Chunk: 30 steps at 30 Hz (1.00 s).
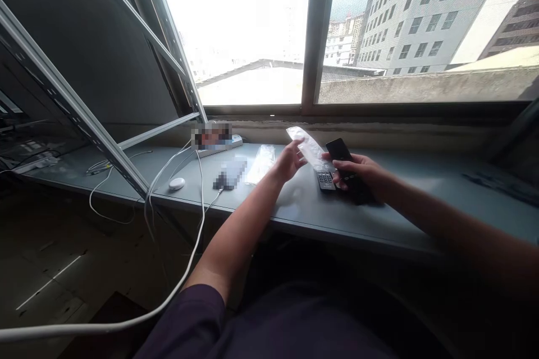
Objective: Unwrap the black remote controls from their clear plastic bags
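Counter, one: one plastic bag and one black remote held up.
We have our left hand pinching the plastic bag, our right hand gripping the black remote, low over the counter. One keypad remote sits at the bag's lower end; we cannot tell if it's inside. One second bag lies left, then one white round gadget and one power strip.

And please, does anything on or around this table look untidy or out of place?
Mainly the white cable: it hangs loosely past the table's front edge and appears to pass close to the left arm, so it could get caught. I see no spill. Pixelated areas cannot be judged.
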Tool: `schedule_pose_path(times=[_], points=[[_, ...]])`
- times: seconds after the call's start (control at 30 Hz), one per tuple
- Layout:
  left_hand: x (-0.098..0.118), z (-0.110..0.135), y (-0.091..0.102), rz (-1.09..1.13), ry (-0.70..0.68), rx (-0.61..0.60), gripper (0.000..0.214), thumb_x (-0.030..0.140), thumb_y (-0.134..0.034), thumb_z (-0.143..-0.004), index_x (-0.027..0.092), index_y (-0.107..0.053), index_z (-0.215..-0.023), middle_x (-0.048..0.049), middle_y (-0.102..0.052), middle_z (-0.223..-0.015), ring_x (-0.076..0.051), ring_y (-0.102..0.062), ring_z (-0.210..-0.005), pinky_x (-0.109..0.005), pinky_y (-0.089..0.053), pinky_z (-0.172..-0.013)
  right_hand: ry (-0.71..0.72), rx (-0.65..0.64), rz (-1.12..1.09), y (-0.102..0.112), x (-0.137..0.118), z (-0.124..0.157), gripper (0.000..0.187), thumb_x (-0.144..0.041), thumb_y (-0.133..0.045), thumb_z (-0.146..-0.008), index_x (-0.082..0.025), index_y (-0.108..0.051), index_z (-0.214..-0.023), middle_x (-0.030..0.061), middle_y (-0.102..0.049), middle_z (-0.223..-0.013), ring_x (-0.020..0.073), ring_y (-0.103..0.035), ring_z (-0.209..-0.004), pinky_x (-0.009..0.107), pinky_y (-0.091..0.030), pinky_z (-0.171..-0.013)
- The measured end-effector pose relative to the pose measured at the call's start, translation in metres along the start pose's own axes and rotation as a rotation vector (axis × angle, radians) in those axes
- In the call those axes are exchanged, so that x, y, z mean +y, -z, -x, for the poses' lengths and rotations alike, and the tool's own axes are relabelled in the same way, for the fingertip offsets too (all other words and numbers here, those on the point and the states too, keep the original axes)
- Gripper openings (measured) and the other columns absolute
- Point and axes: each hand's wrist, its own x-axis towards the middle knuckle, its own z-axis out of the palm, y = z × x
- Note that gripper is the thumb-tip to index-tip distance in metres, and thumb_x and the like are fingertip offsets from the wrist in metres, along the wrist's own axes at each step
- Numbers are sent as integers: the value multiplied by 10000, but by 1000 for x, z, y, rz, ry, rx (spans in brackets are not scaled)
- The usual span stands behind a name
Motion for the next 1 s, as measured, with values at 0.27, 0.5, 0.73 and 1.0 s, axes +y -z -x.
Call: schedule_pose_path(times=[0.27,0.5,0.73,1.0], points=[[1,-3,5,-20,-86,103,313,128,-809,-816,195,-774,-1120,-120,-826,-1368,-195,-773,-1153,-205,-299,-581,-8,75,-50,-8,-6,1,630,-342,-966,-936,-225,-770,-1523,72,-858,-918,170,-678,-586,285,-612,-571],[12,5,-2,255,-4,6,506,0,-619,-817,194,-786,-1253,-95,-787,-1088,-106,-654,-750,-161,-319,-461,2,46,-53,-11,-6,3,570,-357,-993,-904,-211,-821,-1428,92,-878,-996,156,-670,-582,281,-621,-555],[13,18,-5,358,98,-167,685,39,-659,-874,163,-707,-1546,5,-599,-826,-111,-633,-654,-169,-489,-527,-70,-138,25,-7,2,4,640,-493,-1022,-891,-190,-828,-1420,115,-872,-898,164,-682,-553,282,-593,-533],[12,21,-10,343,160,-251,719,44,-538,-950,161,-648,-1651,-1,-648,-767,-173,-699,-678,-265,-627,-694,-80,-236,54,-7,2,6,672,-522,-1016,-903,-162,-823,-1436,96,-855,-879,156,-681,-568,273,-573,-553]])
